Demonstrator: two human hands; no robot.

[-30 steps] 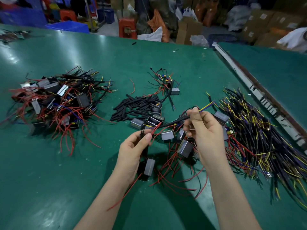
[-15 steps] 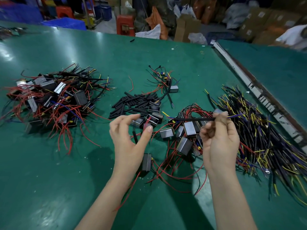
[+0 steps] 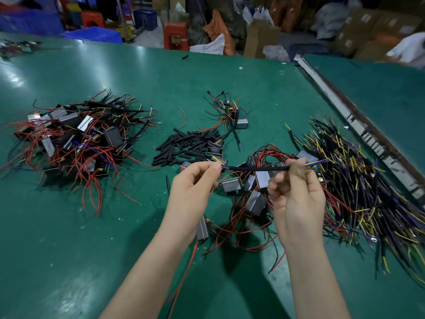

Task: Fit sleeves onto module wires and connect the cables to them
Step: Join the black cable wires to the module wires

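Between my two hands a black cable (image 3: 257, 168) with yellow and blue wire ends stretches level above the table. My left hand (image 3: 195, 187) pinches its left end between thumb and fingers. My right hand (image 3: 296, 192) pinches its right end, and the blue and yellow tips stick out past the fingers. A grey module (image 3: 202, 227) with red wires hangs below my left wrist; how it is held is hidden. Black sleeves (image 3: 181, 146) lie in a heap beyond my left hand. Loose modules (image 3: 255, 201) with red wires lie under my hands.
A big pile of modules with wires (image 3: 73, 139) lies at the left. A heap of black cables with yellow and blue ends (image 3: 368, 187) fills the right. A small bundle (image 3: 230, 111) sits farther back. A metal rail (image 3: 358, 125) borders the green table (image 3: 69, 249) at the right.
My left hand has moved right and taken hold of the cable's left end. The right hand stays on the right end, keeping the cable level.
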